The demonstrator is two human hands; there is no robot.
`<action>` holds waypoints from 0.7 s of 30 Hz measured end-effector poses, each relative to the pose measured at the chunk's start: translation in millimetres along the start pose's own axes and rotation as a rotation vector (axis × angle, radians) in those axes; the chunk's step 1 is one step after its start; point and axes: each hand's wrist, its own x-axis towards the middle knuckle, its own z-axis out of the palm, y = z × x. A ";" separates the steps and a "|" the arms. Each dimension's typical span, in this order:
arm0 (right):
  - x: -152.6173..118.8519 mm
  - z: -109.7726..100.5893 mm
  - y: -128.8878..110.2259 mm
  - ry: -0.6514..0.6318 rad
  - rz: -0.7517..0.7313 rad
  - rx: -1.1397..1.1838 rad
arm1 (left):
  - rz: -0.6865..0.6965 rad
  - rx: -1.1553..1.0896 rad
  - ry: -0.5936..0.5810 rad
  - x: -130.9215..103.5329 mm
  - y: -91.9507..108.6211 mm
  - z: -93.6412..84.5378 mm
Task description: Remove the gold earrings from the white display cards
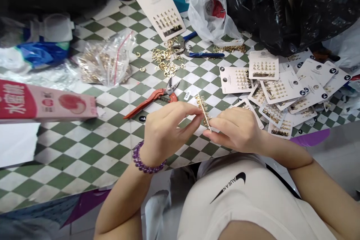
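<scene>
An earring card (203,110) is held nearly edge-on above the table, small gold earrings sticking out from its faces. My right hand (239,125) grips its lower end between thumb and fingers. My left hand (170,127), with a purple bead bracelet at the wrist, is closed in a pinch against the card's left face; any small part between those fingertips is hidden. Red-handled cutters (157,99) lie just beyond my left hand. Past them is a scatter of gold earrings (167,58), beside blue-handled pliers (204,55).
Filled earring cards (284,86) lie in an overlapping heap at the right. Another card (160,9) lies at the back. A zip bag (104,62) of gold pieces and a pink box (47,100) are on the left. A black plastic bag (287,5) bulges at the back right.
</scene>
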 end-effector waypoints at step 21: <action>55.1 5.4 192.5 -0.612 0.585 -0.196 | 0.006 -0.057 -0.154 3.9 -6.2 -6.9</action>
